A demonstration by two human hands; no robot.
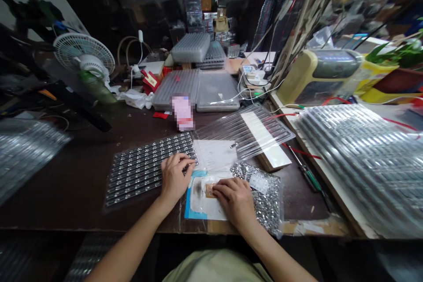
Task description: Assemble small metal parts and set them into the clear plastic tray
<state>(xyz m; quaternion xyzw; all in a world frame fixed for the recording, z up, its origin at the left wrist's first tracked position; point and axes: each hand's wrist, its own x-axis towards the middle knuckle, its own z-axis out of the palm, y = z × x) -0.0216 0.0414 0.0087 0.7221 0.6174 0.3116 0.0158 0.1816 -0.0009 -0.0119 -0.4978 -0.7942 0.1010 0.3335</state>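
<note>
On the dark wooden workbench [69,189], our left hand [175,178] curls over a clear plastic tray of small grey parts [139,172], holding what we cannot tell. Our right hand [234,200] lies open on a small tan paper patch [209,190].

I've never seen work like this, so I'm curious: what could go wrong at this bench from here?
The left hand rests on the dark tray of small parts, so a slip might knock some out of their rows. The silvery bag of small parts, beside the right hand, lies close to the front edge of the bench, so a nudge could perhaps send it over.
</note>
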